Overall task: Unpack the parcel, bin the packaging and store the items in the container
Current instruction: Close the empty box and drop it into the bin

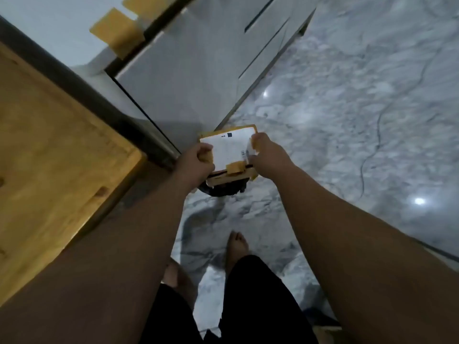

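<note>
You hold the parcel [224,178] in both hands over the marble floor [347,120].
Your left hand [196,161] and right hand [267,151] have fingers curled round its side edges. The white label [229,148] print is too blurred to read. A dark object [223,191] sits under it.

Label [228,148] on parcel [218,180] — print unreadable

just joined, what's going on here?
A person stands barefoot on a marble floor, holding a small cardboard parcel out in front. The left hand grips its left edge and the right hand grips its right edge. Its white label faces up and a tab of brown tape sits on the near edge. Below it is a dark object, possibly a bin, mostly hidden. A wooden table is on the left.
</note>
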